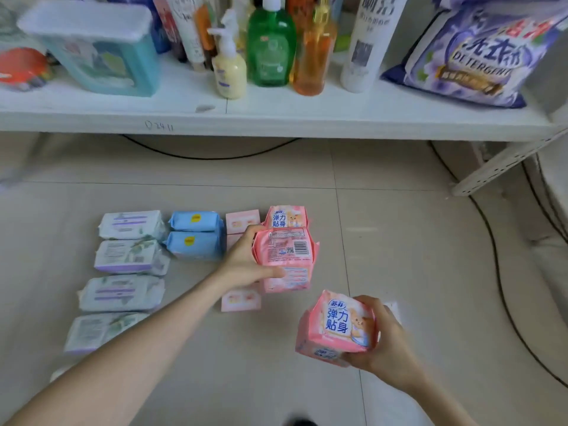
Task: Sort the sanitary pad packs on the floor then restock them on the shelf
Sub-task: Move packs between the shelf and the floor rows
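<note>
In front of you the tiled floor (399,256) held four white packs (130,259), two blue packs (196,244) and several pink packs (287,216), while the shelf (276,118) carried bottles (272,53) and a detergent bag (479,59).

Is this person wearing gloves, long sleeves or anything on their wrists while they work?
No. The left hand and right hand are both bare, with no gloves. The left forearm and right forearm show no sleeves as far as the picture reaches, and no watch, bracelet or ring is visible.

Four white-purple packs (129,259) columned on floor (399,241), two blue packs (196,235) beside, barcode-up pink pack (285,247) over pink row (287,216), bear-print pink pack (338,324) aloft, tilted.
</note>
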The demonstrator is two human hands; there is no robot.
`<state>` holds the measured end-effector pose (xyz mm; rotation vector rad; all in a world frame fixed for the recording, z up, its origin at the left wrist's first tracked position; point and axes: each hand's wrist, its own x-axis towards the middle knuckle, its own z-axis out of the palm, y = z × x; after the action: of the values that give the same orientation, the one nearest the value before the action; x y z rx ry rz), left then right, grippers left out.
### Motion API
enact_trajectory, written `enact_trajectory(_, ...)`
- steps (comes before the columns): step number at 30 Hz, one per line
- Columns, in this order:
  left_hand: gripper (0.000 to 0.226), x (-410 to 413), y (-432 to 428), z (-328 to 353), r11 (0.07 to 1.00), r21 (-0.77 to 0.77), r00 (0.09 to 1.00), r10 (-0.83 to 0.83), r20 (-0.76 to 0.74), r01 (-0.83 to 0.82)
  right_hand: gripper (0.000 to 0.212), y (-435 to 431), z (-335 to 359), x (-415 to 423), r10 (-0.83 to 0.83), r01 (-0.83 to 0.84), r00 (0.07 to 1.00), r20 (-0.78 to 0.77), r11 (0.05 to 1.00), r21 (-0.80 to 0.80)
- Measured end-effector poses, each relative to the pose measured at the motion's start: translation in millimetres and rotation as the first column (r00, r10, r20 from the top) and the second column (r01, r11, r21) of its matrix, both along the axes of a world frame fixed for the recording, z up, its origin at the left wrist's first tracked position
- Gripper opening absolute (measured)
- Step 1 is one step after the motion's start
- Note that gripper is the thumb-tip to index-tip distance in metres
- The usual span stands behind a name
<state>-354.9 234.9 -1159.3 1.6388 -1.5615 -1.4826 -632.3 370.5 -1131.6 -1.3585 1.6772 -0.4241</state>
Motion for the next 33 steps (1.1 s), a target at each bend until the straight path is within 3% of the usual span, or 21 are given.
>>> enact_trajectory(13, 0.095, -1.5, -27.0, -126.8, 0.975, -0.148, 0.985, -0.156, 0.072, 0.166, 0.086, -32.2, -135.2, 7.9, 0.086, -0.086, 0.996, 0.000, 0.994, -0.072)
enact_trajectory(19, 0.083, 5.2, -30.7, -126.7, 0.956, -0.199, 0.964, -0.175, 0.198, 0.215, 0.092, -23.3, -150.2, 14.8, 0.059, -0.058, 0.998, 0.017, 0.997, -0.047)
enact_trajectory(25, 0.083, 8.8, -31.6, -127.6, 0.926, -0.268, 0.908, -0.147, 0.392, 0.266, 0.116, -28.3, -158.7, 39.4, 0.089, -0.085, 0.992, 0.093, 0.995, -0.044)
enact_trajectory(33, 0.072, 12.3, -28.7, -136.3, 0.942, -0.281, 0.917, -0.062, 0.393, 0.184, 0.118, -47.4, -164.9, 59.9, 0.058, -0.046, 0.989, 0.135, 0.995, -0.093)
